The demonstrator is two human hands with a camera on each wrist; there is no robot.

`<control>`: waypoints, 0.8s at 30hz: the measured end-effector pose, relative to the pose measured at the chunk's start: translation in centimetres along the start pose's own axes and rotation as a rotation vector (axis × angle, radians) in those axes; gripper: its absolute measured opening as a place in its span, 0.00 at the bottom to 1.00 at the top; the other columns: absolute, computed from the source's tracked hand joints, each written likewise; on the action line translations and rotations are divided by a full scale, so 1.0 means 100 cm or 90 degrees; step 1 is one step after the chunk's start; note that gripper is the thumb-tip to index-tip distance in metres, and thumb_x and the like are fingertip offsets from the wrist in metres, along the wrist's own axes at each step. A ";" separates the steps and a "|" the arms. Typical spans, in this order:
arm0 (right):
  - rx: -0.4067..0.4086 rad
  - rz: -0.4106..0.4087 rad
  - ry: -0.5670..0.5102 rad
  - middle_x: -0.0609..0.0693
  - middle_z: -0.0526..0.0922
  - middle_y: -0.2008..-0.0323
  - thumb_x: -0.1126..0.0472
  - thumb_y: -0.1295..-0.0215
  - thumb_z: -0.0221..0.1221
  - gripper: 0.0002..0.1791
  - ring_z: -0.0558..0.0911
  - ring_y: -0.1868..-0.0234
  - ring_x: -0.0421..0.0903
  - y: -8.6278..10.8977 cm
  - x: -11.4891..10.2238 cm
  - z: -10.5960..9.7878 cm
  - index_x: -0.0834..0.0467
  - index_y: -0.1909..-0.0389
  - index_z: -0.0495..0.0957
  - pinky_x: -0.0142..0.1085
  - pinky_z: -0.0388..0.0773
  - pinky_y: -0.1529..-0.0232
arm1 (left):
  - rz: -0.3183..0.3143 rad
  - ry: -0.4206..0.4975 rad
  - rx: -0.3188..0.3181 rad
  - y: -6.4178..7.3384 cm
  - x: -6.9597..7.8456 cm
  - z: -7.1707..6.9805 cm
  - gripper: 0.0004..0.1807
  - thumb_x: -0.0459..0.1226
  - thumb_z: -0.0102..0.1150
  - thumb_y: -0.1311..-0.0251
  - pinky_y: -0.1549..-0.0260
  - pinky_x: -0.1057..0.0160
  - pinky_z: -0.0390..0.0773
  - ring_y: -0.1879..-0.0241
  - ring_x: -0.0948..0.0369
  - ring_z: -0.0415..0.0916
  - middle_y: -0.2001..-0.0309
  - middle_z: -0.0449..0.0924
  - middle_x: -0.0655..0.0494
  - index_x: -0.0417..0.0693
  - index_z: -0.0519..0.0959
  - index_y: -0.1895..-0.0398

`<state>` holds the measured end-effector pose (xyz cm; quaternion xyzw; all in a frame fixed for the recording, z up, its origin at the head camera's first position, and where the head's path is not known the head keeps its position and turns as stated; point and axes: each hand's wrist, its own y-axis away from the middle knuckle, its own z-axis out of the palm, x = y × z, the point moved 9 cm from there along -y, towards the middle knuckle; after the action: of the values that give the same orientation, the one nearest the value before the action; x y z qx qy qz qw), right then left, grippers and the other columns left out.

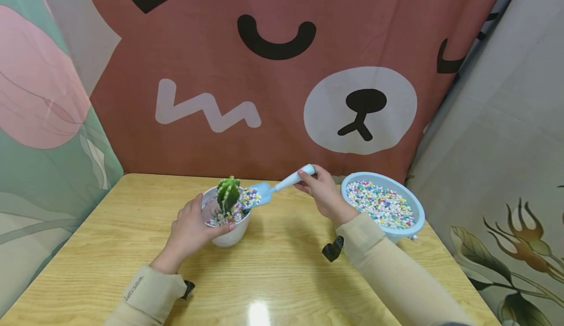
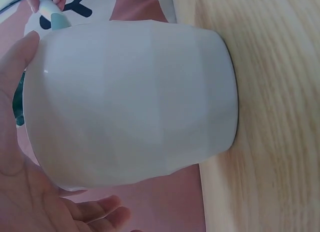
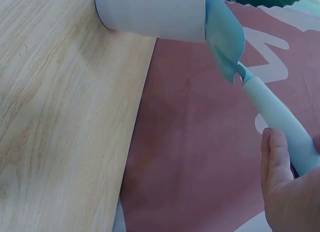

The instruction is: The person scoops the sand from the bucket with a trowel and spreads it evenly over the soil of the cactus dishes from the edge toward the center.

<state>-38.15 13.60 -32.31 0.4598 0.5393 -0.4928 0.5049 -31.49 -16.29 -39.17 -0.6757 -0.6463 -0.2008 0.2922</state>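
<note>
A white plant pot (image 1: 232, 236) stands on the table, holding a green cactus (image 1: 228, 195) and a layer of coloured pebbles (image 1: 229, 216). My left hand (image 1: 192, 225) grips the pot from its left side, thumb along the near rim and fingers round the far side. In the left wrist view the smooth white wall of the pot (image 2: 130, 102) fills the middle. My right hand (image 1: 323, 192) holds the handle of a light blue trowel (image 1: 291, 181). Its blade (image 3: 226, 37) reaches the pot's right rim, tipped toward the cactus, with pebbles on it.
A light blue tub (image 1: 420, 213) full of multicoloured pebbles (image 1: 379, 203) stands at the right of the wooden table (image 1: 273, 277), beside my right forearm. Behind the table hangs a curtain (image 1: 282, 145) with a bear print. A pale patterned curtain (image 1: 498, 169) hangs on the right.
</note>
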 end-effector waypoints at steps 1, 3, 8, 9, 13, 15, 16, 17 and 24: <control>-0.001 -0.001 0.001 0.58 0.76 0.52 0.65 0.19 0.52 0.11 0.82 0.55 0.46 0.000 -0.001 0.000 0.69 0.46 0.70 0.38 0.81 0.45 | 0.002 -0.004 0.000 0.000 0.000 0.000 0.71 0.67 0.74 0.53 0.38 0.24 0.58 0.29 0.29 0.53 0.26 0.54 0.25 0.29 0.49 0.21; -0.005 -0.006 0.004 0.58 0.76 0.52 0.65 0.19 0.52 0.11 0.82 0.54 0.46 0.000 -0.002 0.000 0.69 0.46 0.70 0.39 0.81 0.44 | 0.005 -0.007 0.000 -0.002 0.001 0.000 0.71 0.66 0.74 0.53 0.39 0.24 0.58 0.29 0.29 0.54 0.26 0.55 0.25 0.29 0.49 0.21; -0.013 -0.020 0.011 0.58 0.75 0.52 0.65 0.19 0.52 0.13 0.82 0.55 0.45 -0.001 -0.006 0.001 0.71 0.44 0.69 0.41 0.80 0.43 | 0.017 -0.014 0.001 -0.005 0.001 -0.002 0.70 0.66 0.75 0.54 0.39 0.24 0.59 0.30 0.28 0.55 0.27 0.56 0.23 0.28 0.51 0.22; -0.015 -0.023 0.012 0.58 0.75 0.53 0.65 0.19 0.51 0.13 0.82 0.55 0.45 -0.001 -0.007 0.001 0.71 0.44 0.69 0.42 0.80 0.42 | 0.019 -0.013 -0.001 -0.005 0.001 -0.002 0.70 0.66 0.76 0.54 0.39 0.24 0.59 0.30 0.28 0.55 0.27 0.56 0.23 0.28 0.51 0.22; -0.017 -0.026 0.011 0.58 0.76 0.53 0.66 0.19 0.51 0.13 0.82 0.55 0.45 -0.001 -0.010 0.001 0.72 0.44 0.69 0.46 0.78 0.39 | 0.029 -0.008 -0.013 -0.008 0.000 -0.003 0.71 0.66 0.75 0.54 0.39 0.23 0.59 0.30 0.27 0.55 0.28 0.56 0.22 0.28 0.51 0.22; -0.016 -0.026 0.014 0.58 0.76 0.53 0.66 0.19 0.51 0.12 0.81 0.54 0.46 -0.001 -0.011 0.002 0.71 0.45 0.70 0.46 0.78 0.39 | 0.035 -0.006 -0.018 -0.008 -0.001 -0.003 0.70 0.66 0.76 0.53 0.39 0.23 0.59 0.30 0.27 0.55 0.28 0.57 0.22 0.29 0.51 0.22; -0.015 -0.025 0.016 0.58 0.76 0.53 0.66 0.19 0.51 0.12 0.81 0.54 0.46 -0.001 -0.011 0.002 0.71 0.45 0.70 0.46 0.78 0.39 | 0.039 -0.007 -0.019 -0.009 -0.002 -0.004 0.70 0.65 0.76 0.53 0.39 0.23 0.59 0.30 0.27 0.56 0.28 0.57 0.22 0.29 0.52 0.22; -0.015 -0.025 0.017 0.58 0.76 0.53 0.66 0.19 0.52 0.12 0.81 0.54 0.46 -0.001 -0.011 0.002 0.70 0.45 0.70 0.47 0.78 0.39 | 0.042 -0.007 -0.021 -0.009 -0.002 -0.004 0.69 0.65 0.76 0.53 0.39 0.23 0.59 0.31 0.27 0.56 0.28 0.58 0.22 0.29 0.52 0.22; -0.020 -0.034 0.031 0.58 0.75 0.53 0.65 0.20 0.53 0.12 0.81 0.53 0.48 -0.002 -0.014 0.003 0.70 0.46 0.70 0.45 0.79 0.40 | 0.057 0.004 -0.027 -0.012 -0.003 -0.005 0.68 0.63 0.78 0.54 0.40 0.24 0.61 0.32 0.29 0.59 0.30 0.61 0.24 0.30 0.54 0.23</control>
<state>-38.24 13.30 -30.89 0.4490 0.5712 -0.4860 0.4857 -32.65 -16.87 -38.87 -0.7096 -0.6100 -0.2033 0.2883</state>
